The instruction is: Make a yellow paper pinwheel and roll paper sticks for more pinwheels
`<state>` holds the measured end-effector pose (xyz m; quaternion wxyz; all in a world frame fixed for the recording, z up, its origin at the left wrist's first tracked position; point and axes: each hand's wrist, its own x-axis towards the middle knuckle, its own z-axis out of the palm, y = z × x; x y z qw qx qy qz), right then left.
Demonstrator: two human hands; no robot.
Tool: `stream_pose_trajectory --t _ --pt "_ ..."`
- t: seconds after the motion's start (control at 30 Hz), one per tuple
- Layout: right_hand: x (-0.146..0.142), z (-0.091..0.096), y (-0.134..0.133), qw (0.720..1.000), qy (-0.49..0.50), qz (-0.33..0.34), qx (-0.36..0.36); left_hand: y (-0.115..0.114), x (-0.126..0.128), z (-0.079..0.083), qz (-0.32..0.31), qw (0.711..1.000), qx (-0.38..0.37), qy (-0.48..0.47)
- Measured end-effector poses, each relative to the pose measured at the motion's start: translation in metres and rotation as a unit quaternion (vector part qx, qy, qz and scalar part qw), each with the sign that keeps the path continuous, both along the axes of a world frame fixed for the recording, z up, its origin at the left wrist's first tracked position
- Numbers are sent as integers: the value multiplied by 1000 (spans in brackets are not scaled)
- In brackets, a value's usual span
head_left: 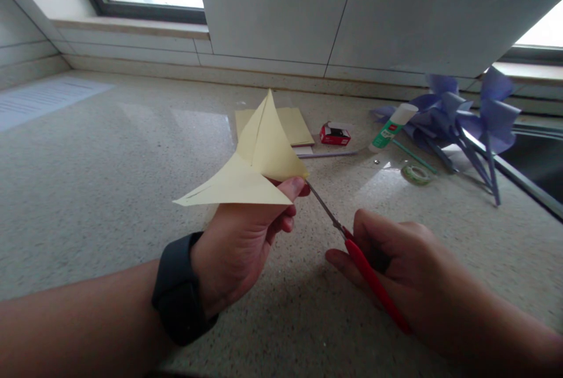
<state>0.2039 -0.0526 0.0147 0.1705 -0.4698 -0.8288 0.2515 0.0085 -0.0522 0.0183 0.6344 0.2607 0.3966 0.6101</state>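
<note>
My left hand [250,237] grips a pale yellow sheet of paper [264,149] with cuts and creases, its corners spread and one point standing up. The thumb and fingertips pinch it at the right edge. Red-handled scissors [369,278] are in my right hand [409,272], fingers wrapped round the handles. Their metal blades point up and left, the tips at the paper's right corner beside my left thumb. Whether the tips are around the paper or only touching it I cannot tell. Part of my left palm is hidden under the paper.
Behind the paper lies a stack of yellow paper [299,125]. Nearby are a small red box [335,134], a glue stick [391,128], a tape roll [416,174] and a thin stick [329,155]. Purple paper pinwheels [466,114] rest beside a sink [532,161]. A printed sheet [48,99] lies far left.
</note>
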Motion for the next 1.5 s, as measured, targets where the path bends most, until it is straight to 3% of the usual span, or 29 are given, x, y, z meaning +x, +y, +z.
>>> stream_pose_trajectory --t 0.43,0.87,1.5 --pt "-2 0 -1 999 -7 2 39 1 1 1 -15 1000 10 3" --pt "-2 2 -2 1000 -3 -9 1 0 1 2 -14 1000 14 15" --pt "1 0 -1 1000 -4 -5 15 0 1 1 -16 1000 10 15"
